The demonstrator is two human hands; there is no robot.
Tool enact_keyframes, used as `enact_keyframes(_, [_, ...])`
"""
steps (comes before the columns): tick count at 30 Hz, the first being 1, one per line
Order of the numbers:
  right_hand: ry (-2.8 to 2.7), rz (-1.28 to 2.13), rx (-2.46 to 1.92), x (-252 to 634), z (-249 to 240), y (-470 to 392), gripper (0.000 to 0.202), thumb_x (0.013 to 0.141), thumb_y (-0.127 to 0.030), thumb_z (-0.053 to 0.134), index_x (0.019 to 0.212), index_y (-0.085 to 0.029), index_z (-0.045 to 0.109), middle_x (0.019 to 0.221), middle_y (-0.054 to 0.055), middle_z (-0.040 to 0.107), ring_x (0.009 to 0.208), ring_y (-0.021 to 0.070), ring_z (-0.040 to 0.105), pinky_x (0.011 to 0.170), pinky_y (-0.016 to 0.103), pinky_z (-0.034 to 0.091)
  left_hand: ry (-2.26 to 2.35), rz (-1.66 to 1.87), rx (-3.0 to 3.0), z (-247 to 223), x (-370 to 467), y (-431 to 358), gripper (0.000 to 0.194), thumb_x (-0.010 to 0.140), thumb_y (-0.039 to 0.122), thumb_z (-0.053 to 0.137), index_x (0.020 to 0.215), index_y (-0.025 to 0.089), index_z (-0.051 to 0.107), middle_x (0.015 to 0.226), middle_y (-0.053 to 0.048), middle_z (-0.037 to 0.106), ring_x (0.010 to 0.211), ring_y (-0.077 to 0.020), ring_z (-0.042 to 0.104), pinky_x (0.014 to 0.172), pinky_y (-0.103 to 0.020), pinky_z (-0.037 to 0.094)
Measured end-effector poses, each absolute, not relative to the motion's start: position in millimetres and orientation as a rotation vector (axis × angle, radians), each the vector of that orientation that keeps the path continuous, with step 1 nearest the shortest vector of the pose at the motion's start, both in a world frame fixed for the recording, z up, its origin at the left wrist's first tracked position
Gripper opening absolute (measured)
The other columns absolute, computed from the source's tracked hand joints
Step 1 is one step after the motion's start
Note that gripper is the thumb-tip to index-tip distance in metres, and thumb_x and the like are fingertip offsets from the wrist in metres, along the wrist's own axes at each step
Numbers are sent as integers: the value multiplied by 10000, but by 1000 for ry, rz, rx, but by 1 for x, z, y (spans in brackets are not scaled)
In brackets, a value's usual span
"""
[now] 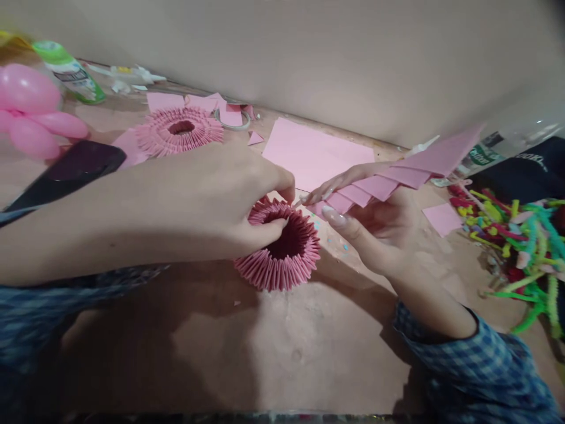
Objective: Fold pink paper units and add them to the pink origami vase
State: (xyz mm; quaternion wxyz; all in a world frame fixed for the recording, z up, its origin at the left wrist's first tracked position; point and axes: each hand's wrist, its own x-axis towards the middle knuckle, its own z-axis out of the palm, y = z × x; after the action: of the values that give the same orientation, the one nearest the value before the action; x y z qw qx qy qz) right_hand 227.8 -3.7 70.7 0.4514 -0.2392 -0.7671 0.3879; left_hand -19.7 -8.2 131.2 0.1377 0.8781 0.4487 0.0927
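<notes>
- Pink pleated paper forms the ring [277, 272] on the table [286, 359], just below the middle of the view; clock positions below are read from it.
- At 10 o'clock, the left hand [241, 191] pinches the ring: its thumb reaches into the opening and its index finger bends at the far rim, the folded wall between them.
- At 3 o'clock, the right hand [382, 227] grips a zigzag-folded pink strip [384, 182], thumb in front and fingers behind. That strip fans up towards 2 o'clock, its near end close to the ring's rim; whether the 2 pieces are joined I cannot tell.
- At 1 o'clock, a flat pink sheet [313, 150] lies behind the hands.
- At 11 o'clock, a roll of tape [233, 128] lies against paper scraps.
- Between 10 and 11 o'clock sits a wider pleated disc [185, 143], partly covered by the left hand.
- Between 9 and 10 o'clock lies a dark phone [70, 168], with pink balloons [29, 88] beyond and a green-and-white bottle [70, 73] at 10.
- At 3 o'clock, past a small pink square [442, 219], is a heap of coloured pipe cleaners [532, 247].
- Between 2 and 3 o'clock, a clear bottle [488, 153] lies partly behind the strip.
</notes>
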Motion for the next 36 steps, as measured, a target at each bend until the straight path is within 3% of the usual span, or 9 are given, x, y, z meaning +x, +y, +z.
enact_keyframes(3, [-1897,889,-517,224,63,-1,189,1035,-409,792,1115,-296,665,1026,43,779,974,246,799,808,428,718,1367,179,2604,134,-20,-8,257,1004,421,604,978,192,717,626,41,562,532,-126,472,618,-295,292])
enact_keyframes(6, [-1904,830,-453,223,58,1,156,1056,-400,757,1120,-291,667,1001,35,764,950,241,794,813,446,720,1241,311,2641,133,-22,-9,202,999,353,601,887,192,646,605,45,522,557,-127,490,610,-281,256])
enact_keyframes(13, [-1875,829,-632,223,64,-1,257,1037,-512,774,1119,-306,644,1076,51,764,1076,268,789,910,489,718,1060,451,2663,128,-23,-7,231,1024,345,534,849,205,593,679,54,534,617,-121,506,635,-273,251])
enact_keyframes(17, [-1830,811,-662,218,56,0,221,1050,-479,766,1116,-311,638,1070,27,732,1048,248,773,969,516,708,1144,410,2627,127,-22,-4,219,1009,380,542,872,216,589,680,56,532,565,-118,479,597,-272,252])
enact_keyframes(22, [-1798,868,-677,216,53,1,258,1031,-503,793,1090,-310,633,1044,4,718,981,216,762,940,483,723,1139,458,2624,127,-25,-3,138,998,358,566,1014,240,636,743,62,583,617,-120,550,597,-242,317])
enact_keyframes(24, [-1793,889,-671,215,55,1,273,1034,-526,783,1094,-308,629,1055,2,723,993,212,767,944,473,724,1133,438,2608,128,-26,-4,130,990,349,564,952,235,613,679,71,546,563,-110,522,570,-241,297])
enact_keyframes(27, [-1783,910,-686,214,57,0,302,1039,-571,759,1112,-311,624,1058,-4,721,1020,215,776,955,471,722,1108,429,2618,129,-28,-3,277,1004,406,550,800,219,550,615,63,489,515,-104,481,568,-258,287])
enact_keyframes(33, [-1801,910,-749,210,57,-3,317,1039,-585,751,1104,-306,614,1029,2,722,1012,225,770,953,468,711,1108,334,2603,132,-32,2,117,898,323,563,858,221,605,677,54,560,555,-113,474,639,-281,332])
enact_keyframes(36, [-1806,891,-743,209,56,-3,337,1027,-603,757,1096,-308,607,1019,14,733,969,229,769,926,463,711,1139,303,2579,134,-32,2,132,913,310,581,946,217,669,770,32,632,643,-132,528,677,-285,353])
